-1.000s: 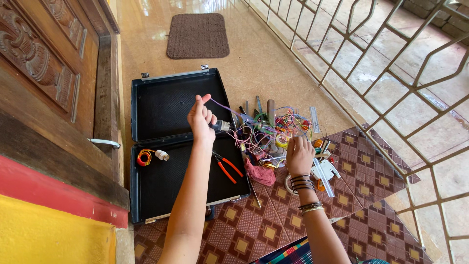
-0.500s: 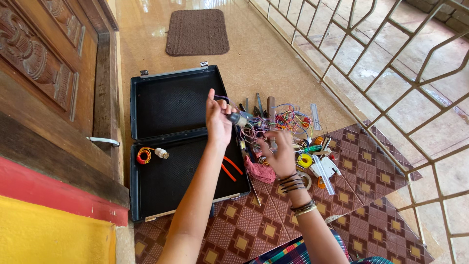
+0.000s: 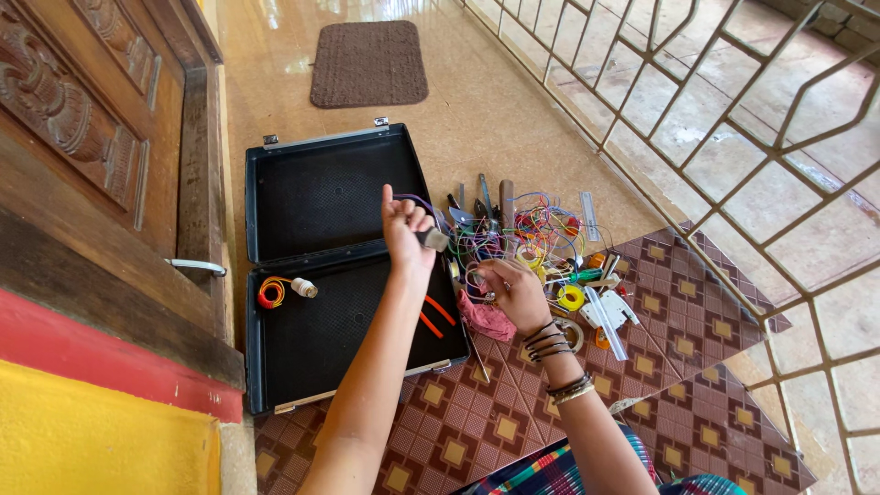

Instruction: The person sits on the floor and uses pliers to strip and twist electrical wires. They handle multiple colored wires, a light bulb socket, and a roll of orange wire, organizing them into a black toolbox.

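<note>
- Left hand [image 3: 406, 231] grips a small grey-tipped tool [image 3: 433, 239] above one open black case [image 3: 344, 266]; right hand [image 3: 513, 290] pinches tangled wires [image 3: 522, 234]
- One orange coil [image 3: 271, 291]; two yellow tape rolls [image 3: 570, 297]
- Patterned mat [image 3: 486, 417], tiled porch; one doormat [image 3: 368, 62]

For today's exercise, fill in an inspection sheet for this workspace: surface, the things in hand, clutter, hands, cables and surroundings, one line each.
Surface: patterned brown mat on a tan tiled floor.
Things in hand: purple wire and a small grey part, raised over the open black case.
Clutter: orange wire coil and red-handled pliers in the case; yellow tape roll, pink cloth.
Hands: left hand shut on the grey part; right hand pinching wires.
Cables: tangled coloured wires beside the case.
Surroundings: carved wooden door, doormat, metal railing.
</note>
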